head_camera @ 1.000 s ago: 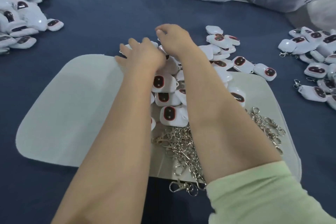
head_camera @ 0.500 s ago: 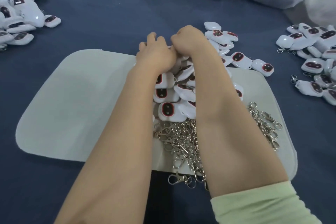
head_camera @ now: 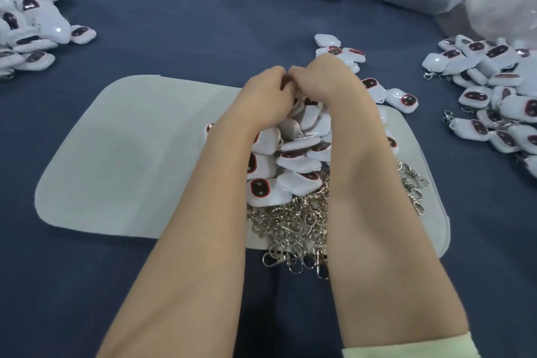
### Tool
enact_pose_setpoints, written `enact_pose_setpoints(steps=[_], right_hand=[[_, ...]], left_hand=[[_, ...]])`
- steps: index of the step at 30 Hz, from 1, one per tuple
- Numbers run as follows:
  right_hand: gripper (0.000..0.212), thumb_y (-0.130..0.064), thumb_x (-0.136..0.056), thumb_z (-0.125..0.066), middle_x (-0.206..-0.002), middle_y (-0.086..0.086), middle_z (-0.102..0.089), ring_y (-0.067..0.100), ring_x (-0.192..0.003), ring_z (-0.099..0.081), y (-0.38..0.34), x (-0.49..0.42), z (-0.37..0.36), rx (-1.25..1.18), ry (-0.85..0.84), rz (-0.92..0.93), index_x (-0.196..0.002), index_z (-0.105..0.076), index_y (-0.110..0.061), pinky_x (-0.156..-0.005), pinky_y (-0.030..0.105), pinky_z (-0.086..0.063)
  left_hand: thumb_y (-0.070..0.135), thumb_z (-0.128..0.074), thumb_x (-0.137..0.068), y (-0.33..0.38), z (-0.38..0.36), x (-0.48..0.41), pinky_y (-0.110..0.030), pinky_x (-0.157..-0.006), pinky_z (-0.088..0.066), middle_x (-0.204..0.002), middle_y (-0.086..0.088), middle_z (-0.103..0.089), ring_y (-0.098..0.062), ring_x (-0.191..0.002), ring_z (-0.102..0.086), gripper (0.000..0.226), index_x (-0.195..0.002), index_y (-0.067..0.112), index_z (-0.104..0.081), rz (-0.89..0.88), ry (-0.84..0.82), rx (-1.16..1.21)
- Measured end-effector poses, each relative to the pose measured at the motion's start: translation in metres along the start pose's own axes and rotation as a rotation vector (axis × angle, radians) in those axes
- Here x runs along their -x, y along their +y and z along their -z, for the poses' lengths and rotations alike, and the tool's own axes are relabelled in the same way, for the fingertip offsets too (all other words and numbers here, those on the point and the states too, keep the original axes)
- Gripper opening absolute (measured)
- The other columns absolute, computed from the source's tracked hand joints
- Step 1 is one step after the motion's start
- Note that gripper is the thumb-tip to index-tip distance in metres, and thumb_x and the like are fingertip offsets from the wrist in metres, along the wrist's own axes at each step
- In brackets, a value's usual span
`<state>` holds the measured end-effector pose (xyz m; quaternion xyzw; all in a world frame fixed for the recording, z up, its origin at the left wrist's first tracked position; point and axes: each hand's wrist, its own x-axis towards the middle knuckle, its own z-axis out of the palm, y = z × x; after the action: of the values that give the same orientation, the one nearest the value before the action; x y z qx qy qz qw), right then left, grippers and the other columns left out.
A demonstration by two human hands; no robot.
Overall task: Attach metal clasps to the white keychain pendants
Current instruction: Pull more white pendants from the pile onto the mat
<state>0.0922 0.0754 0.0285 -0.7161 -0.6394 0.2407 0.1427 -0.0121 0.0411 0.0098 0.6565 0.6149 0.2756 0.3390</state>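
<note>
left grip point(head_camera: 266, 93) + right grip point(head_camera: 322, 81) — fingers curled, knuckles touching | over pendants point(head_camera: 299, 161) | hold hidden — cannot tell

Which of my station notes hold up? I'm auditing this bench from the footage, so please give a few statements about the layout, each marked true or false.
1. Loose metal clasps lie on the near part of the pale mat. True.
2. The hands rest apart at the mat's corners. False: the left hand and right hand meet over the pendant pile.
3. The cloth under everything is red. False: it is dark blue.
4. A second heap of pendants lies at far left. True.
</note>
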Motion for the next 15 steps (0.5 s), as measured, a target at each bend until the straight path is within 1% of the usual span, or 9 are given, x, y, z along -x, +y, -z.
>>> enact_pose_setpoints(steps=[3, 5, 6, 7, 8, 10, 11, 13, 15], right_hand=[[0.027, -0.021, -0.092, -0.042, -0.068, 0.003, -0.047, 0.027, -0.074, -0.046, 0.006, 0.009, 0.003, -0.048, 0.058, 0.005, -0.067, -0.042, -0.012, -0.052, 0.027, -0.032], [0.024, -0.019, -0.093, -0.041, -0.078, 0.007, -0.054, 0.025, -0.08, -0.048, 0.01, 0.015, 0.004, -0.072, 0.092, 0.026, -0.071, -0.047, -0.011, -0.061, 0.028, -0.04], [0.022, -0.019, -0.094, -0.04, -0.081, 0.007, -0.056, 0.025, -0.079, -0.048, 0.011, 0.018, 0.004, -0.073, 0.113, 0.038, -0.078, -0.052, -0.009, -0.062, 0.027, -0.04], [0.022, -0.018, -0.094, -0.039, -0.076, 0.006, -0.053, 0.024, -0.074, -0.046, 0.013, 0.022, 0.005, -0.066, 0.132, 0.058, -0.08, -0.053, -0.008, -0.059, 0.026, -0.036], [0.024, -0.016, -0.094, -0.039, -0.067, 0.004, -0.047, 0.021, -0.066, -0.042, 0.015, 0.026, 0.004, -0.064, 0.154, 0.083, -0.074, -0.049, -0.008, -0.053, 0.026, -0.032], [0.031, -0.013, -0.092, -0.039, -0.057, 0.001, -0.036, 0.018, -0.056, -0.033, 0.019, 0.034, 0.004, -0.094, 0.207, 0.114, -0.062, -0.04, -0.01, -0.047, 0.026, -0.025], [0.029, -0.012, -0.092, -0.039, -0.057, 0.002, -0.037, 0.02, -0.057, -0.034, 0.021, 0.037, 0.003, -0.12, 0.232, 0.125, -0.063, -0.043, -0.008, -0.047, 0.028, -0.024], [0.024, -0.013, -0.092, -0.041, -0.07, 0.003, -0.051, 0.021, -0.072, -0.044, 0.024, 0.044, 0.003, -0.167, 0.27, 0.143, -0.083, -0.062, -0.006, -0.053, 0.029, -0.026], [0.027, -0.014, -0.092, -0.042, -0.089, 0.001, -0.062, 0.018, -0.09, -0.054, 0.025, 0.052, 0.002, -0.209, 0.302, 0.158, -0.104, -0.066, -0.01, -0.059, 0.018, -0.028]], left_hand=[[0.016, -0.036, -0.097, 0.001, -0.001, 0.004, -0.04, -0.09, -0.048, -0.112, -0.005, -0.062, -0.028, -0.095, -0.063, 0.025, -0.11, 0.01, -0.056, -0.035, 0.053, 0.01], [0.016, -0.037, -0.097, 0.0, -0.002, 0.007, -0.03, -0.083, -0.047, -0.111, 0.002, -0.062, -0.02, -0.093, -0.061, 0.025, -0.11, 0.015, -0.057, -0.048, 0.109, 0.041], [0.016, -0.038, -0.097, 0.0, -0.003, 0.008, -0.024, -0.076, -0.045, -0.108, 0.004, -0.061, -0.015, -0.092, -0.058, 0.024, -0.11, 0.016, -0.058, -0.053, 0.146, 0.052], [0.017, -0.039, -0.097, 0.0, -0.003, 0.009, -0.02, -0.07, -0.041, -0.104, 0.005, -0.06, -0.011, -0.091, -0.055, 0.023, -0.109, 0.017, -0.059, -0.057, 0.185, 0.066], [0.017, -0.04, -0.097, -0.001, -0.002, 0.011, -0.017, -0.068, -0.037, -0.102, 0.006, -0.059, -0.009, -0.09, -0.053, 0.023, -0.109, 0.017, -0.059, -0.062, 0.22, 0.083], [0.017, -0.041, -0.096, -0.001, -0.001, 0.015, -0.013, -0.07, -0.034, -0.101, 0.007, -0.057, -0.007, -0.092, -0.051, 0.022, -0.108, 0.017, -0.06, -0.075, 0.278, 0.109], [0.017, -0.042, -0.096, 0.0, -0.001, 0.018, -0.013, -0.073, -0.033, -0.101, 0.008, -0.056, -0.007, -0.094, -0.051, 0.021, -0.108, 0.017, -0.06, -0.081, 0.299, 0.114], [0.019, -0.044, -0.095, 0.001, -0.001, 0.025, -0.012, -0.074, -0.033, -0.1, 0.01, -0.056, -0.006, -0.094, -0.05, 0.021, -0.108, 0.016, -0.06, -0.098, 0.322, 0.107], [0.019, -0.045, -0.095, 0.002, -0.005, 0.032, -0.011, -0.07, -0.03, -0.101, 0.011, -0.056, -0.005, -0.091, -0.049, 0.02, -0.108, 0.015, -0.06, -0.11, 0.321, 0.076]])
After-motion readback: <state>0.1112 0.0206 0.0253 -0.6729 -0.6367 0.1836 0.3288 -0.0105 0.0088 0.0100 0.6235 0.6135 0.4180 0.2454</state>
